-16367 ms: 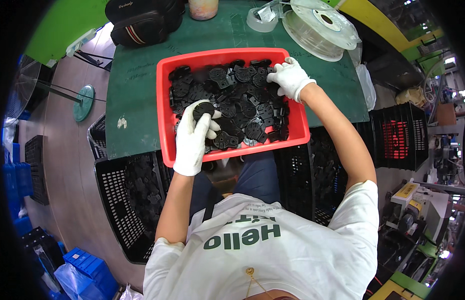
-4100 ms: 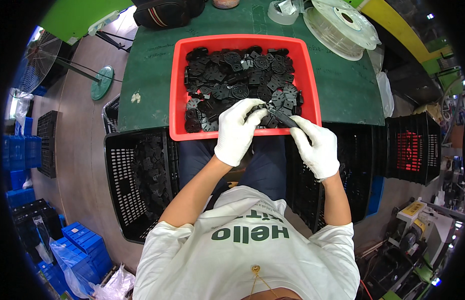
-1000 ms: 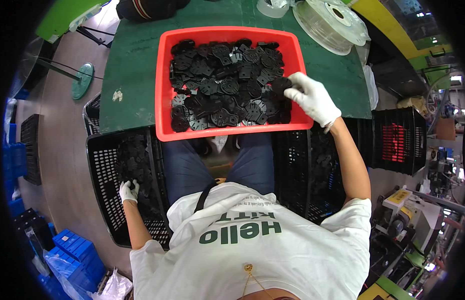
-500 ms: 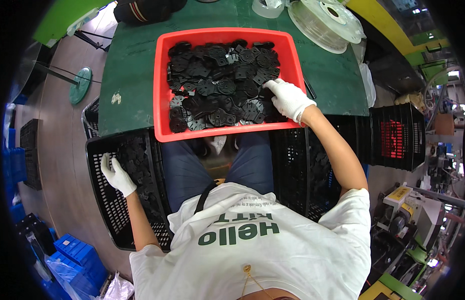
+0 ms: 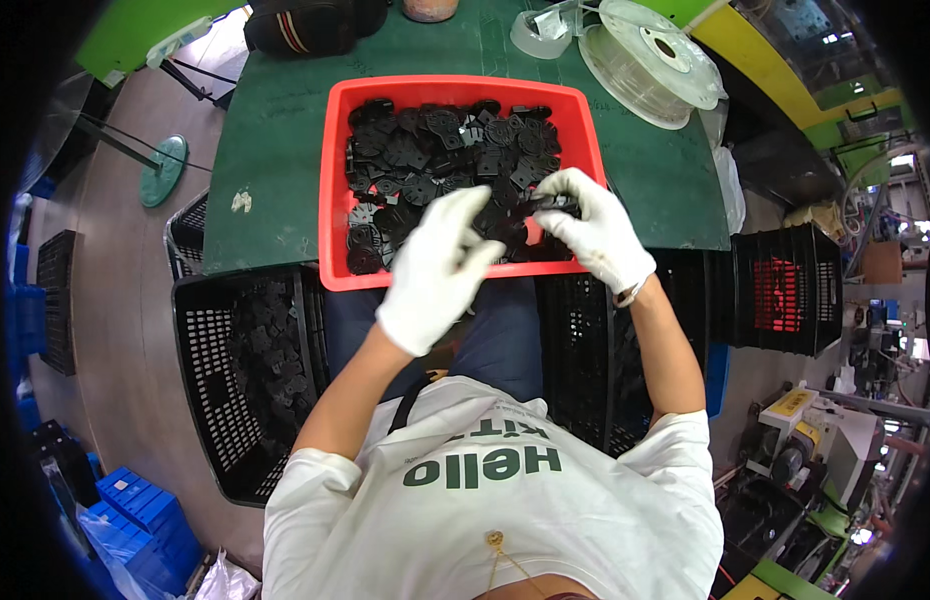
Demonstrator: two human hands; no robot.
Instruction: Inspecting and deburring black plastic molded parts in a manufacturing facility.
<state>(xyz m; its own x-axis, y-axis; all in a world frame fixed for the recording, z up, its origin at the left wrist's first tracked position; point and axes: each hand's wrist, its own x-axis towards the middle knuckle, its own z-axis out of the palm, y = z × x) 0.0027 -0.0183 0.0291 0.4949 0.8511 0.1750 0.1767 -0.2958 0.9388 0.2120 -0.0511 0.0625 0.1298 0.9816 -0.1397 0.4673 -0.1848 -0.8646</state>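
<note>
Closest in, a white T-shirt (image 5: 445,530) fills the lower middle, with a slatted black crate (image 5: 217,375) of dark pieces beside the left leg. Beyond it, the left hand (image 5: 440,270), in a white glove, hangs over the near edge of the red tub (image 5: 336,180) with thumb and fingers spread and nothing visible between them. The right hand (image 5: 570,212), gloved too, pinches a small black part (image 5: 557,205) between thumb and fingers above the tub's near right side. More black parts (image 5: 405,150) lie heaped inside the tub, flat, many of them rounded. They look like moulded plastic, so each should be light and stiff, perhaps a little slick against the glove fabric, and unlikely to break in an ordinary grip; the outer edge seems the best place to take hold (the pieces overlap, so a neighbour may drag along). The fingers cover most of the held piece, its outline cannot be read, and the left fingertips are blurred. The lower layers of the heap are hidden. Farther off on the green tabletop (image 5: 265,180) are a roll of clear tape (image 5: 540,38), a large pale spool (image 5: 645,75) and a black bag (image 5: 300,28), cut off by the upper edge.
</note>
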